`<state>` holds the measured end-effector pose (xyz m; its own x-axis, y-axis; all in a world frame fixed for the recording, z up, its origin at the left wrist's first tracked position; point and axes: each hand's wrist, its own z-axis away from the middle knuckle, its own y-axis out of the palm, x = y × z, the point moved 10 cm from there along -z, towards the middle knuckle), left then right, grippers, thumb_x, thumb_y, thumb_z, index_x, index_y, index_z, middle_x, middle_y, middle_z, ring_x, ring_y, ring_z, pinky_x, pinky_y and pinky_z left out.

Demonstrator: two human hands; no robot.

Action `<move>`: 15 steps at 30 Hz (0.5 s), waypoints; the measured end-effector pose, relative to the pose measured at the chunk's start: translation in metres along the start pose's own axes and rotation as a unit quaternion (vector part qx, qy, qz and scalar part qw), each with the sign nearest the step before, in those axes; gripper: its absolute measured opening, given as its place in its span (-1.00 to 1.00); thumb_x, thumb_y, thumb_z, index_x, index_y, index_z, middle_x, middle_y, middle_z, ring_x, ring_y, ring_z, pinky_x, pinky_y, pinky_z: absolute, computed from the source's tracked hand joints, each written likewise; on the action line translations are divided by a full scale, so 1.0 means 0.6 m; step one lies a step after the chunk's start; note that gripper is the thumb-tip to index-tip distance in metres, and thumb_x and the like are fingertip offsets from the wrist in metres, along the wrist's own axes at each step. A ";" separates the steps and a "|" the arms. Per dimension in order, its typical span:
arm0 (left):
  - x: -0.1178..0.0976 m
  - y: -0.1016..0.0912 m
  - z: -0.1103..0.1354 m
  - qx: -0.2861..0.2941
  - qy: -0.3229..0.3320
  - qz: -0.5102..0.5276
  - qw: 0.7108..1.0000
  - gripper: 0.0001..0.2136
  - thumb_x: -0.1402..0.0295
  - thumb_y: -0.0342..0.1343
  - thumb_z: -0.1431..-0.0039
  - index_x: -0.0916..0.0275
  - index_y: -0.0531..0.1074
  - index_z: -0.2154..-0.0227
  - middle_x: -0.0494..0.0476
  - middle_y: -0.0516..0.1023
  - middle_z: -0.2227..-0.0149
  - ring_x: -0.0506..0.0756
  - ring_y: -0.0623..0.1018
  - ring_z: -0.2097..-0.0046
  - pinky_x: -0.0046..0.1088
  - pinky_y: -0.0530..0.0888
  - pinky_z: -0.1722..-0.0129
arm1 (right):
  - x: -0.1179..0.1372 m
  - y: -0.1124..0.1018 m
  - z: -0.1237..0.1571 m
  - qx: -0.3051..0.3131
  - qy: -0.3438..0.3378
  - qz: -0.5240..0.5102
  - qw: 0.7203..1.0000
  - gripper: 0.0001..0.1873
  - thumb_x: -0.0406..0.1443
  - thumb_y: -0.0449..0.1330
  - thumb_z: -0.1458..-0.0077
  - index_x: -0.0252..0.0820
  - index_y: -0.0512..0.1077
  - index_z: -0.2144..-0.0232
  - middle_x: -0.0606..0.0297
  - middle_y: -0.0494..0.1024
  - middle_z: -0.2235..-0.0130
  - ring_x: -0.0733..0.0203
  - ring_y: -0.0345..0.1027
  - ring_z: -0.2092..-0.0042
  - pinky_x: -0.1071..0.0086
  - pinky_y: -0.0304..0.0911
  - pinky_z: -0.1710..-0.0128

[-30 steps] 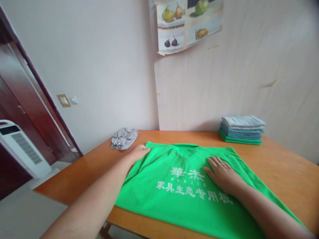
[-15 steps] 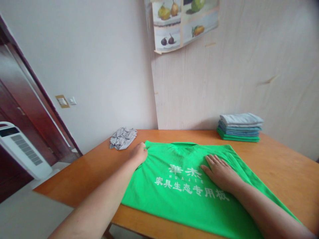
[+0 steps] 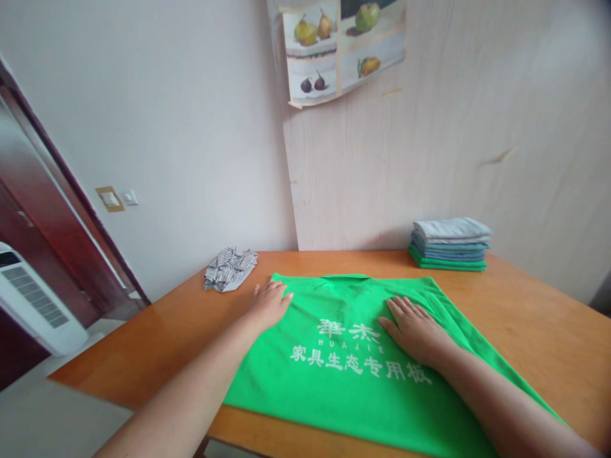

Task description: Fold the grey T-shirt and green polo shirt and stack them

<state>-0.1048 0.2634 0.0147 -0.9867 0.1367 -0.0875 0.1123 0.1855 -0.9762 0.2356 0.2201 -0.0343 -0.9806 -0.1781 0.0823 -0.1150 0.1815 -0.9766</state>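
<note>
Shirt spread on tabletop; right hand flat atop, left hand loosely uncurled at left edge, neither gripping.

Both arms are bare from the wrists back to where the view cuts them off. The left arm and the right arm are smooth and rounded in outline, fuller toward the elbows and narrowing to the wrists. The left grip is bare as well, with a rounded back and a short-looking thumb. The right grip, also uncovered, shows a broad back, four fingers and a thumb. Fingernails are too small to make out.
</note>
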 end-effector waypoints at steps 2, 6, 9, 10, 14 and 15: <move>-0.028 -0.010 -0.008 -0.037 0.028 0.000 0.999 -0.50 0.08 -0.25 -0.38 0.19 0.27 -0.24 0.27 0.22 -0.34 0.23 0.15 -0.37 -0.01 0.02 -0.33 | 0.000 0.001 0.000 0.003 0.003 -0.003 1.000 -0.26 0.03 -0.17 -0.31 -0.36 0.21 -0.30 -0.01 0.16 -0.35 -0.13 -0.06 -0.38 -0.01 -0.06 -0.32; -0.055 0.031 -0.007 0.041 0.058 0.004 0.997 -0.37 -0.08 -0.27 -0.33 0.13 0.12 -0.33 0.19 0.01 -0.42 0.26 0.01 -0.42 0.09 0.00 -0.32 | 0.003 -0.001 0.001 0.013 0.004 -0.010 1.000 -0.26 0.03 -0.17 -0.31 -0.36 0.19 -0.31 0.00 0.14 -0.36 -0.11 -0.10 -0.39 0.02 -0.10 -0.33; -0.052 0.050 -0.007 0.088 0.043 -0.004 0.995 -0.38 -0.13 -0.24 -0.30 0.09 0.21 -0.28 0.20 0.10 -0.39 0.31 0.09 -0.39 0.22 -0.02 -0.29 | 0.005 -0.005 0.002 0.024 0.012 -0.015 1.000 -0.25 0.03 -0.17 -0.31 -0.37 0.18 -0.31 0.00 0.13 -0.36 -0.11 -0.10 -0.39 0.04 -0.12 -0.33; -0.056 0.043 -0.011 0.075 0.046 -0.009 0.996 -0.42 -0.11 -0.23 -0.31 0.08 0.27 -0.23 0.21 0.19 -0.36 0.31 0.15 -0.37 0.21 -0.03 -0.29 | 0.006 -0.006 0.003 0.027 0.015 -0.017 0.999 -0.25 0.03 -0.16 -0.31 -0.37 0.18 -0.31 0.00 0.13 -0.36 -0.11 -0.10 -0.39 0.04 -0.13 -0.33; -0.118 0.003 -0.044 -0.013 0.097 -0.001 0.995 -0.51 0.03 -0.29 -0.38 0.11 0.35 -0.16 0.19 0.37 -0.26 0.22 0.30 -0.30 -0.02 0.06 -0.32 | 0.009 -0.013 0.004 0.033 0.020 -0.028 0.999 -0.25 0.02 -0.13 -0.31 -0.40 0.16 -0.32 -0.04 0.12 -0.36 -0.12 -0.11 -0.39 0.03 -0.16 -0.34; -0.140 -0.003 -0.053 -0.025 0.108 0.007 0.994 -0.49 0.03 -0.31 -0.38 0.14 0.31 -0.19 0.20 0.33 -0.29 0.21 0.27 -0.32 -0.07 0.09 -0.31 | 0.010 -0.014 0.004 0.035 0.020 -0.032 0.999 -0.26 0.01 -0.13 -0.31 -0.41 0.15 -0.32 -0.04 0.12 -0.36 -0.12 -0.11 -0.39 0.03 -0.16 -0.34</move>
<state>-0.0186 0.2828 0.0299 -0.9374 0.3444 -0.0513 0.1372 0.2299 -0.9635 0.2312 0.2153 -0.0260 -0.9773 -0.1479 0.1515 -0.1675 0.1024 -0.9805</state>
